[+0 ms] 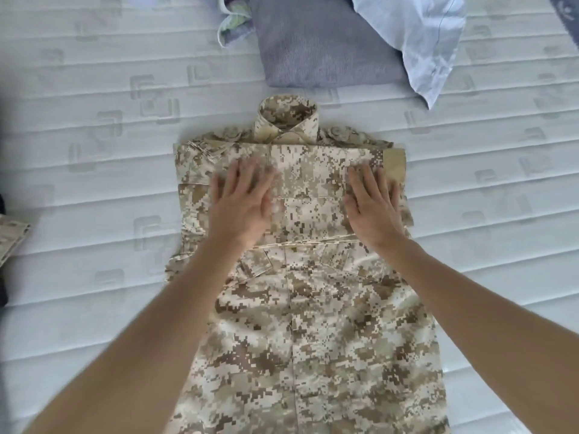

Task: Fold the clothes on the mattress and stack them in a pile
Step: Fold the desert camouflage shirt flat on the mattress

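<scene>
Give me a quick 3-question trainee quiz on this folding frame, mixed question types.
1. True or false: both hands lie flat on the camouflage jacket with fingers straight.
2. Multiple choice: which garment lies directly beyond the jacket's collar? A) folded grey garment B) red towel C) black trousers
3. Fill in: the jacket lies on a white quilted ____.

Key
1. True: the left hand and right hand press flat on the folded upper part.
2. A: the folded grey garment, partly under a light blue shirt.
3. mattress
</scene>
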